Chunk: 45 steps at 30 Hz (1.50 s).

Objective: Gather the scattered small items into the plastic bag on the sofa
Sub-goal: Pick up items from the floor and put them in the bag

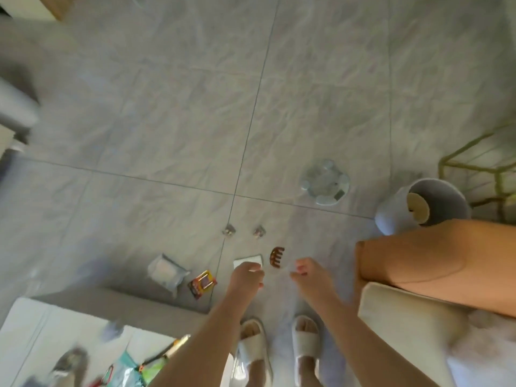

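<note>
Both hands are down over the grey tiled floor (167,107), items scattered ahead of the white slippers (255,347). Left hand (245,277) sits on the near edge of the flat white rectangular card (250,259), fingers curled onto it; looks like a pinch on the card, though blur hides the fingertips. Right hand (310,273) is loosely curled and, as far as I can tell, holds nothing. Key relation: the brown plastic claw hair clip (276,256) lies between the two hands, just forward and left of the right hand, teeth pointing away from the person, long axis running roughly away from the body. Right hand is the nearer free one, so I'd judge it takes the clip. Two small silver clips (229,229) sit further out; the pale wrapped packet (167,272) and red-yellow sachet (202,283) lie left of the left hand. The plastic bag (131,367) with colourful contents sits on the white sofa (42,325), lower left, well behind both hands.
</note>
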### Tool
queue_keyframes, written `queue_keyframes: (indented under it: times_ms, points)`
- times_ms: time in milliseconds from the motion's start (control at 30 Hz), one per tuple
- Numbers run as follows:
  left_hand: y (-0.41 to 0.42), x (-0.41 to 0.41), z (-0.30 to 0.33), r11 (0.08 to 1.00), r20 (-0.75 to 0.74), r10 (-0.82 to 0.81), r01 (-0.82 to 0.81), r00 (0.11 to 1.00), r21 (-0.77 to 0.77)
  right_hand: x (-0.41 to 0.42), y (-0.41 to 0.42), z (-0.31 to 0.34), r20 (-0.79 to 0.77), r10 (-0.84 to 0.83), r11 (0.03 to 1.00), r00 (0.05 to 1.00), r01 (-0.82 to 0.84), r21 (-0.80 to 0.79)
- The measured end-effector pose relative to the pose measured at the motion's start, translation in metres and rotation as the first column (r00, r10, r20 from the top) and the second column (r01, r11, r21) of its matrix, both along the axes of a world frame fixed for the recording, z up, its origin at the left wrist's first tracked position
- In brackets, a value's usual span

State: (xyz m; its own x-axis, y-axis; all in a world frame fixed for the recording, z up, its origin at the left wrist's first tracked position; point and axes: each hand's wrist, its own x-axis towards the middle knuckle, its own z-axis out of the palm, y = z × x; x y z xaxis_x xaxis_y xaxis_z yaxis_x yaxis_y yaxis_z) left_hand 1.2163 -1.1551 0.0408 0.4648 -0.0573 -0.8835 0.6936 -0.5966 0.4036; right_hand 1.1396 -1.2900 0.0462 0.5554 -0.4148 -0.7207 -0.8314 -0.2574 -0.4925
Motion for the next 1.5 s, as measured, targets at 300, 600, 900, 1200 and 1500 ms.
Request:
queue_keyframes:
  times_ms: [300, 600, 900, 1200, 1500]
  points:
    - [-0.002, 0.040, -0.068, 0.987, 0.020, 0.152, -0.153, 0.988, 0.039, 0.065, -0.015, -0.070, -0.093, 0.223, 0.975, 0.970, -0.221, 0.027]
    - [0.002, 0.050, -0.177, 0.992, 0.086, -0.028, 0.017, 0.996, 0.126, 0.097, -0.035, -0.189, -0.214, 0.402, 0.911, 0.891, -0.412, -0.005]
    - [0.016, 0.063, -0.346, 0.965, 0.166, -0.189, 0.151, 0.968, 0.215, 0.107, -0.014, -0.365, -0.222, 0.423, 0.893, 0.879, -0.445, -0.063]
    - [0.026, 0.043, -0.487, 0.738, 0.230, -0.643, 0.511, 0.730, 0.442, 0.081, 0.006, -0.491, -0.322, 0.265, 0.889, 0.909, -0.359, -0.283]
    - [0.035, 0.038, -0.523, 0.534, 0.149, -0.801, 0.578, 0.580, 0.617, 0.073, 0.021, -0.533, -0.293, 0.306, 0.787, 0.906, -0.414, -0.458]
